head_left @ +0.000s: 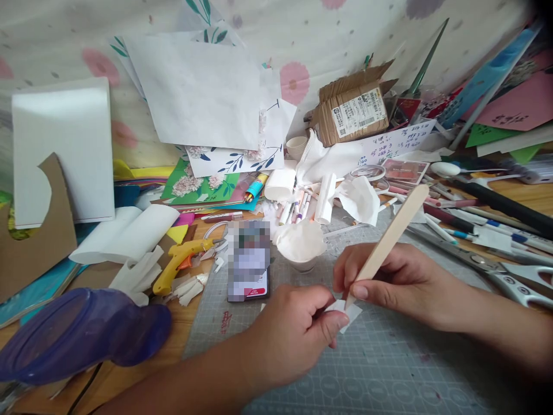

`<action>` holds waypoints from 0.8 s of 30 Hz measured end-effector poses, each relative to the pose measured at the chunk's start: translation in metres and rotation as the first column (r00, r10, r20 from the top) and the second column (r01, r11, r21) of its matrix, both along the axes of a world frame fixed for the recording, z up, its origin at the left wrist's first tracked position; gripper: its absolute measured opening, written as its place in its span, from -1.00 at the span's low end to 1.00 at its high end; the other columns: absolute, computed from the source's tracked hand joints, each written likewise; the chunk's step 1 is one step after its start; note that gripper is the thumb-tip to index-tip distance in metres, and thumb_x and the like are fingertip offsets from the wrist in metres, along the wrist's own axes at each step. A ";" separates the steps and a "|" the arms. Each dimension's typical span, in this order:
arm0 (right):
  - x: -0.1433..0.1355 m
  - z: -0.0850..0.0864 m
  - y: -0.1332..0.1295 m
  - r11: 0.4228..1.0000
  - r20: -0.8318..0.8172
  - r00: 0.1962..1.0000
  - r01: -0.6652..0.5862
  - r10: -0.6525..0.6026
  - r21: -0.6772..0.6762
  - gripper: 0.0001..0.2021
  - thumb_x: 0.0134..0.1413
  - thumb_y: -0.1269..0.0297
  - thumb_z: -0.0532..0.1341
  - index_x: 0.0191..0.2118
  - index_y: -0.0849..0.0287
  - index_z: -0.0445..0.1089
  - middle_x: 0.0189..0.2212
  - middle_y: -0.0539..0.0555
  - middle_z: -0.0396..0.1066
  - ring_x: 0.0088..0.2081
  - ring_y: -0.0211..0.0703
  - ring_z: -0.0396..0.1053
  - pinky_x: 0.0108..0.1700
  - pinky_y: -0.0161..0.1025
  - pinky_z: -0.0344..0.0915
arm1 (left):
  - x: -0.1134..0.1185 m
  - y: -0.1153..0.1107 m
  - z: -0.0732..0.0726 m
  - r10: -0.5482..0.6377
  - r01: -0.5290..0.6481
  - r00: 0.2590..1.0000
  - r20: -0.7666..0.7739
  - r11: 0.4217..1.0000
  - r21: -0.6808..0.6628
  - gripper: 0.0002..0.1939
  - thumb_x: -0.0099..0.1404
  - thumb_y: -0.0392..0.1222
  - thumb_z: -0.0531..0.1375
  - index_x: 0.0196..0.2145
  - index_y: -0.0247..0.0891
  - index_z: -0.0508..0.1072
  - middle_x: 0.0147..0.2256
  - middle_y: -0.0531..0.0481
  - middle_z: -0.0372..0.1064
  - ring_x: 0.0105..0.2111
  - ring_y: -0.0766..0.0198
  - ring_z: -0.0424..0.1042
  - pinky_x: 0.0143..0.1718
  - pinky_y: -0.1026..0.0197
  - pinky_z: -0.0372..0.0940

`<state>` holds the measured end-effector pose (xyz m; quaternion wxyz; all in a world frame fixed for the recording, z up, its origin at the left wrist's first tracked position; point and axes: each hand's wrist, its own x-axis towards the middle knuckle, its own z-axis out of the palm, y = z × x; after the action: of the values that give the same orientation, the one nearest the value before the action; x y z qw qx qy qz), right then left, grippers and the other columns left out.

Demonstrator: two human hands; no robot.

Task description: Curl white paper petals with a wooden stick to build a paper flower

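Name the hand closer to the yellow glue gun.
Left. The left hand is just right of the phone, with the glue gun beyond the phone; the right hand is farther right, holding the wooden stick.

The mat (375, 374) is open on its near side, between the left hand (298, 328) and right hand (389, 276); farther right seems too dark to judge. Phone (248, 262) and cup (301, 253) leave a narrow gap; scissors (486, 264) obstruct the far right.
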<state>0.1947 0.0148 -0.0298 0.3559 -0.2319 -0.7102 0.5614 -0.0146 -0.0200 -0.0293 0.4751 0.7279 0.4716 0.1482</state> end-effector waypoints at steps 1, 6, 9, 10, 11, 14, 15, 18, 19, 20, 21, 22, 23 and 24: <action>0.000 0.000 0.000 1.000 0.003 1.000 -0.002 0.002 -0.001 -0.84 0.27 0.24 0.24 -0.33 0.18 0.43 -0.38 0.06 0.45 -0.34 -0.22 0.41 -0.28 -0.28 0.39 | -0.001 0.000 0.000 -0.013 0.013 1.000 -0.021 0.999 0.046 -0.69 0.35 -0.09 0.13 -0.53 -0.21 0.29 -0.57 0.11 0.36 -0.56 0.36 0.31 -0.50 0.29 0.13; 0.004 -0.001 0.005 1.000 -0.009 1.000 -0.005 0.005 -0.025 -0.83 0.25 0.25 0.26 -0.35 0.19 0.45 -0.40 0.04 0.44 -0.36 -0.23 0.39 -0.29 -0.28 0.38 | 0.000 -0.002 0.006 -0.102 0.180 0.970 -0.219 0.911 0.371 -0.69 0.35 -0.09 0.17 -0.52 -0.21 0.26 -0.57 0.11 0.34 -0.57 0.33 0.30 -0.51 0.27 0.11; 0.007 0.000 0.010 0.998 0.001 0.999 0.035 -0.035 -0.061 -0.80 0.22 0.18 0.29 -0.36 0.20 0.46 -0.42 0.04 0.43 -0.39 -0.23 0.36 -0.33 -0.29 0.35 | 0.000 -0.016 0.012 -0.158 0.394 0.880 -0.448 0.769 0.504 -0.82 0.35 -0.14 0.18 -0.40 -0.22 0.38 -0.45 0.01 0.50 -0.49 0.20 0.46 -0.47 0.22 0.24; 0.007 -0.001 0.012 0.996 0.004 0.999 0.046 -0.046 -0.074 -0.79 0.21 0.17 0.30 -0.35 0.21 0.46 -0.43 0.04 0.43 -0.40 -0.23 0.35 -0.34 -0.29 0.34 | -0.003 -0.023 0.013 -0.152 0.439 0.856 -0.494 0.717 0.542 -0.87 0.35 -0.16 0.18 -0.36 -0.23 0.40 -0.37 -0.04 0.55 -0.45 0.16 0.50 -0.45 0.20 0.29; 0.008 -0.001 0.013 0.995 0.006 0.999 0.053 -0.053 -0.083 -0.78 0.21 0.15 0.30 -0.35 0.21 0.46 -0.44 0.04 0.43 -0.41 -0.23 0.34 -0.35 -0.29 0.33 | -0.008 -0.030 0.012 -0.129 0.447 0.857 -0.499 0.670 0.593 -0.89 0.36 -0.17 0.16 -0.31 -0.23 0.42 -0.27 -0.09 0.58 -0.41 0.14 0.54 -0.42 0.18 0.34; 0.008 -0.002 0.014 0.995 0.000 0.999 0.044 -0.045 -0.086 -0.77 0.22 0.15 0.29 -0.35 0.21 0.45 -0.45 0.03 0.43 -0.42 -0.25 0.33 -0.36 -0.30 0.32 | -0.033 -0.048 0.004 0.036 0.301 0.918 -0.395 0.585 0.753 -0.86 0.40 -0.20 0.06 -0.20 -0.22 0.41 -0.01 -0.20 0.55 -0.25 0.11 0.59 -0.33 0.16 0.42; 0.007 -0.002 0.014 0.996 0.002 0.999 0.038 -0.038 -0.081 -0.77 0.22 0.15 0.28 -0.35 0.21 0.45 -0.45 0.03 0.43 -0.42 -0.25 0.33 -0.36 -0.30 0.32 | -0.044 -0.052 0.001 0.140 0.209 0.933 -0.330 0.536 0.818 -0.87 0.39 -0.22 0.04 -0.22 -0.20 0.39 -0.01 -0.22 0.56 -0.29 0.13 0.59 -0.37 0.16 0.40; 0.006 -0.002 0.013 0.997 0.018 0.999 0.035 -0.034 -0.063 -0.77 0.21 0.13 0.28 -0.36 0.19 0.45 -0.45 0.03 0.43 -0.42 -0.23 0.35 -0.35 -0.28 0.33 | -0.072 -0.058 -0.007 0.380 0.108 0.842 -0.384 0.579 0.808 -0.92 0.39 -0.21 0.08 -0.27 -0.18 0.35 0.09 -0.26 0.49 -0.45 0.22 0.55 -0.45 0.17 0.37; 0.006 -0.001 0.012 0.997 0.024 0.999 0.039 -0.038 -0.059 -0.76 0.20 0.12 0.28 -0.36 0.19 0.45 -0.45 0.03 0.43 -0.42 -0.23 0.35 -0.35 -0.27 0.34 | -0.078 -0.059 -0.008 0.419 0.096 0.804 -0.422 0.609 0.787 -0.91 0.39 -0.19 0.08 -0.30 -0.18 0.34 0.12 -0.26 0.47 -0.48 0.24 0.53 -0.45 0.17 0.37; 0.005 -0.001 0.012 0.997 0.029 0.999 0.047 -0.045 -0.057 -0.75 0.20 0.11 0.28 -0.37 0.19 0.45 -0.46 0.04 0.43 -0.42 -0.22 0.35 -0.35 -0.27 0.34 | -0.082 -0.060 -0.009 0.440 0.089 0.775 -0.453 0.635 0.768 -0.88 0.38 -0.18 0.09 -0.33 -0.17 0.33 0.13 -0.25 0.46 -0.50 0.26 0.51 -0.47 0.18 0.36; 0.004 0.000 0.012 0.997 0.034 0.998 0.057 -0.056 -0.057 -0.75 0.19 0.10 0.28 -0.37 0.19 0.44 -0.46 0.04 0.43 -0.42 -0.22 0.35 -0.36 -0.27 0.33 | -0.084 -0.060 -0.009 0.449 0.082 0.756 -0.477 0.657 0.749 -0.86 0.38 -0.17 0.09 -0.37 -0.17 0.32 0.13 -0.23 0.46 -0.51 0.27 0.50 -0.47 0.18 0.36; 0.004 0.000 0.011 0.996 0.038 0.997 0.069 -0.066 -0.059 -0.74 0.18 0.09 0.28 -0.37 0.19 0.44 -0.46 0.04 0.43 -0.42 -0.22 0.35 -0.37 -0.26 0.33 | -0.085 -0.060 -0.008 0.447 0.078 0.745 -0.496 0.679 0.730 -0.84 0.38 -0.17 0.09 -0.39 -0.17 0.30 0.13 -0.22 0.46 -0.51 0.27 0.49 -0.46 0.18 0.36; 0.004 0.001 0.011 0.995 0.043 0.996 0.081 -0.078 -0.063 -0.74 0.18 0.08 0.28 -0.38 0.19 0.44 -0.46 0.04 0.43 -0.43 -0.22 0.34 -0.37 -0.26 0.33 | -0.084 -0.060 -0.007 0.434 0.082 0.740 -0.513 0.700 0.710 -0.83 0.37 -0.16 0.10 -0.41 -0.17 0.28 0.12 -0.21 0.47 -0.52 0.27 0.49 -0.47 0.18 0.35; 0.003 0.001 0.011 0.994 0.046 0.995 0.091 -0.088 -0.066 -0.74 0.17 0.08 0.28 -0.38 0.19 0.44 -0.46 0.04 0.44 -0.43 -0.22 0.34 -0.38 -0.26 0.33 | -0.083 -0.060 -0.006 0.415 0.091 0.737 -0.533 0.721 0.687 -0.82 0.37 -0.16 0.11 -0.41 -0.16 0.27 0.11 -0.20 0.48 -0.53 0.26 0.49 -0.49 0.18 0.34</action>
<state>0.1981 0.0255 -0.0286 0.3574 -0.2872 -0.6870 0.5637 -0.0976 -0.0796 -0.0354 -0.0338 0.8045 0.5864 0.0877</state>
